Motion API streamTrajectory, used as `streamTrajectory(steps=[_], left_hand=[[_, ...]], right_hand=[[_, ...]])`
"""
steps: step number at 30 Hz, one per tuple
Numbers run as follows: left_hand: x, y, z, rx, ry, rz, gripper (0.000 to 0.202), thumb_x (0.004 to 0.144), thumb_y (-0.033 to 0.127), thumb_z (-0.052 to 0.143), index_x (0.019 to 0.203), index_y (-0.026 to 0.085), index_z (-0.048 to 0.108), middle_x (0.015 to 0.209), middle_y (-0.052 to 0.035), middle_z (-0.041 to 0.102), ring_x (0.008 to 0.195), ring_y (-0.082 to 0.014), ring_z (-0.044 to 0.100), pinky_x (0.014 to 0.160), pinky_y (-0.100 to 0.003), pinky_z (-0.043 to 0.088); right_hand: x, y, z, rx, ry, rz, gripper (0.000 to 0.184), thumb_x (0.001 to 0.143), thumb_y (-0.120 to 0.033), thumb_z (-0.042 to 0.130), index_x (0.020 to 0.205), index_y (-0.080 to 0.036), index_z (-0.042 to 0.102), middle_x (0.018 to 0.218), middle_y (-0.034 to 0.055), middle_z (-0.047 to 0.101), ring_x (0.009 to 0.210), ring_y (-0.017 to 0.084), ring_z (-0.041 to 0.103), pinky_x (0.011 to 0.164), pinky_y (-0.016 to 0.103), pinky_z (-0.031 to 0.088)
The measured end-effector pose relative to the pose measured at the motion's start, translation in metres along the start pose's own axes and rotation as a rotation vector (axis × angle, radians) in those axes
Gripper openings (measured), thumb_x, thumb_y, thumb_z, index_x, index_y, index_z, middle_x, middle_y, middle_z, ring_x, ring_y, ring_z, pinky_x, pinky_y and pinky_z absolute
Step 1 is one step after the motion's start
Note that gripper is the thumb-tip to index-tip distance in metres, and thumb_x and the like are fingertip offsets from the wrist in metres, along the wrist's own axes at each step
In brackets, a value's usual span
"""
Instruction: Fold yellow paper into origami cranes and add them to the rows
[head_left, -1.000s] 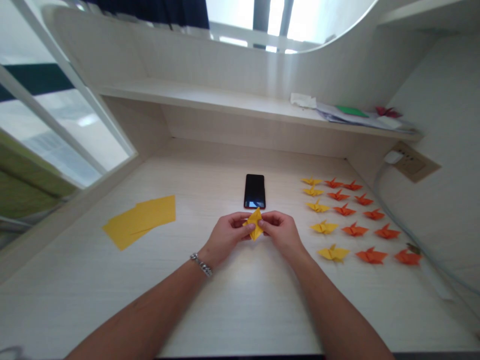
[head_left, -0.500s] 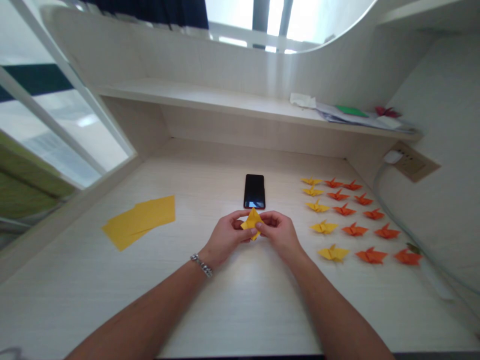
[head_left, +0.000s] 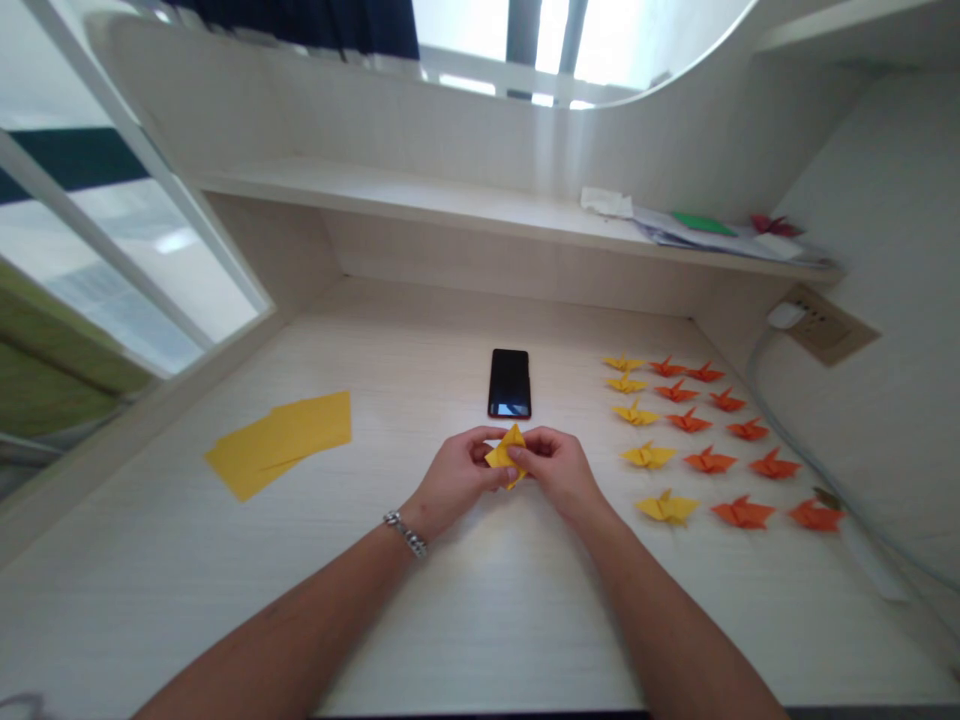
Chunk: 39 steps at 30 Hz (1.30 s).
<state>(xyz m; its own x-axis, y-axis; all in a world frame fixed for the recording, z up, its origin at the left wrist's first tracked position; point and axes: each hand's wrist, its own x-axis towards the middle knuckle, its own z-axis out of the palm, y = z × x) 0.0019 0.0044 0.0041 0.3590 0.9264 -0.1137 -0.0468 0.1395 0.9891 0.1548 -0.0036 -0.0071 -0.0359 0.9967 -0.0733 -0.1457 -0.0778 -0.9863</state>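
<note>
A small piece of folded yellow origami paper (head_left: pixel 505 455) is pinched between my two hands, just in front of a black phone (head_left: pixel 509 383). My left hand (head_left: pixel 459 470), with a chain bracelet (head_left: pixel 406 533) at the wrist, grips its left side between thumb and fingers. My right hand (head_left: pixel 559 462) holds the right side, its thumb pressed on the front face. Both hands partly cover the paper, so its lower folds are hard to make out.
Flat yellow paper sheets (head_left: pixel 300 435) overlap at the left. On the right stand rows of folded cranes, yellow ones (head_left: pixel 649 456) and orange ones (head_left: pixel 709 460). A white cable (head_left: pixel 802 440) runs beside them from a wall socket (head_left: pixel 829 325). A shelf (head_left: pixel 450 205) spans the back.
The folded yellow paper has turned slightly and dropped a little toward me. My right thumb has shifted further over its front. Everything else lies as before.
</note>
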Motion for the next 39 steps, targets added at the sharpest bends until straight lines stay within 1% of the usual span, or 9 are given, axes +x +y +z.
streamTrajectory(steps=[3, 6, 9, 13, 21, 28, 32, 35, 39], left_hand=[[0.000, 0.000, 0.001, -0.028, -0.005, 0.005, 0.047, 0.058, 0.019, 0.077, 0.103, 0.013, 0.062, 0.070, -0.0025, 0.068, 0.060, -0.0136, 0.062, 0.056, -0.023, 0.048], [-0.001, 0.000, 0.002, -0.078, 0.009, -0.010, 0.041, 0.065, 0.027, 0.074, 0.102, 0.014, 0.063, 0.078, -0.0051, 0.069, 0.067, -0.0148, 0.063, 0.058, -0.024, 0.050], [0.000, 0.000, 0.001, -0.118, 0.038, -0.035, 0.037, 0.068, 0.031, 0.072, 0.100, 0.014, 0.064, 0.080, -0.0058, 0.069, 0.069, -0.0155, 0.064, 0.059, -0.025, 0.051], [0.002, -0.002, -0.001, -0.188, 0.069, -0.052, 0.034, 0.067, 0.029, 0.073, 0.097, 0.014, 0.065, 0.079, -0.0054, 0.069, 0.069, -0.0158, 0.064, 0.062, -0.027, 0.053], [0.002, -0.001, -0.001, -0.228, 0.071, -0.042, 0.031, 0.068, 0.029, 0.072, 0.095, 0.014, 0.066, 0.085, -0.0075, 0.069, 0.076, -0.0180, 0.065, 0.066, -0.030, 0.054], [0.000, 0.002, 0.000, -0.275, 0.097, -0.044, 0.023, 0.064, 0.026, 0.073, 0.084, 0.015, 0.069, 0.083, -0.0064, 0.069, 0.077, -0.0181, 0.065, 0.064, -0.028, 0.053], [0.000, 0.004, 0.002, -0.285, 0.103, -0.047, 0.017, 0.063, 0.022, 0.072, 0.079, 0.015, 0.069, 0.081, -0.0053, 0.069, 0.073, -0.0169, 0.064, 0.065, -0.029, 0.053], [-0.001, 0.005, 0.002, -0.287, 0.084, -0.043, 0.015, 0.065, 0.020, 0.070, 0.079, 0.015, 0.069, 0.082, -0.0058, 0.069, 0.076, -0.0176, 0.064, 0.068, -0.030, 0.053], [-0.001, 0.006, 0.001, -0.290, 0.047, -0.052, 0.016, 0.068, 0.021, 0.066, 0.081, 0.013, 0.070, 0.080, -0.0071, 0.069, 0.074, -0.0179, 0.064, 0.068, -0.030, 0.053]], right_hand=[[0.002, 0.004, -0.002, -0.028, 0.033, 0.007, 0.024, 0.059, -0.034, 0.077, 0.073, -0.016, 0.069, 0.071, 0.0042, 0.070, 0.062, 0.017, 0.063, 0.059, 0.029, 0.050], [0.003, 0.006, -0.004, 0.003, 0.036, 0.025, 0.026, 0.058, -0.034, 0.077, 0.074, -0.016, 0.069, 0.069, 0.0035, 0.070, 0.059, 0.016, 0.062, 0.058, 0.028, 0.049], [0.002, 0.003, -0.004, 0.065, 0.010, 0.054, 0.027, 0.058, -0.033, 0.077, 0.077, -0.016, 0.070, 0.071, 0.0031, 0.070, 0.063, 0.016, 0.063, 0.061, 0.029, 0.051], [-0.001, -0.006, -0.005, 0.143, -0.039, 0.117, 0.030, 0.058, -0.030, 0.077, 0.084, -0.016, 0.071, 0.078, 0.0041, 0.070, 0.070, 0.017, 0.064, 0.065, 0.030, 0.052], [-0.001, -0.009, -0.008, 0.116, 0.023, 0.145, 0.029, 0.055, -0.025, 0.077, 0.082, -0.015, 0.073, 0.077, 0.0055, 0.071, 0.064, 0.015, 0.064, 0.059, 0.027, 0.052], [-0.001, -0.009, -0.010, 0.147, -0.009, 0.169, 0.026, 0.055, -0.023, 0.077, 0.081, -0.016, 0.073, 0.074, 0.0051, 0.071, 0.063, 0.015, 0.064, 0.057, 0.025, 0.052], [-0.002, -0.013, -0.010, 0.193, -0.038, 0.158, 0.024, 0.054, -0.023, 0.077, 0.077, -0.016, 0.073, 0.080, 0.0072, 0.072, 0.071, 0.017, 0.066, 0.065, 0.029, 0.053], [-0.003, -0.015, -0.009, 0.228, -0.061, 0.144, 0.022, 0.059, -0.027, 0.075, 0.076, -0.014, 0.073, 0.083, 0.0091, 0.071, 0.075, 0.020, 0.066, 0.070, 0.034, 0.053], [-0.003, -0.012, -0.007, 0.161, -0.019, 0.126, 0.024, 0.056, -0.028, 0.077, 0.075, -0.014, 0.072, 0.078, 0.0083, 0.071, 0.072, 0.020, 0.066, 0.069, 0.035, 0.054]])
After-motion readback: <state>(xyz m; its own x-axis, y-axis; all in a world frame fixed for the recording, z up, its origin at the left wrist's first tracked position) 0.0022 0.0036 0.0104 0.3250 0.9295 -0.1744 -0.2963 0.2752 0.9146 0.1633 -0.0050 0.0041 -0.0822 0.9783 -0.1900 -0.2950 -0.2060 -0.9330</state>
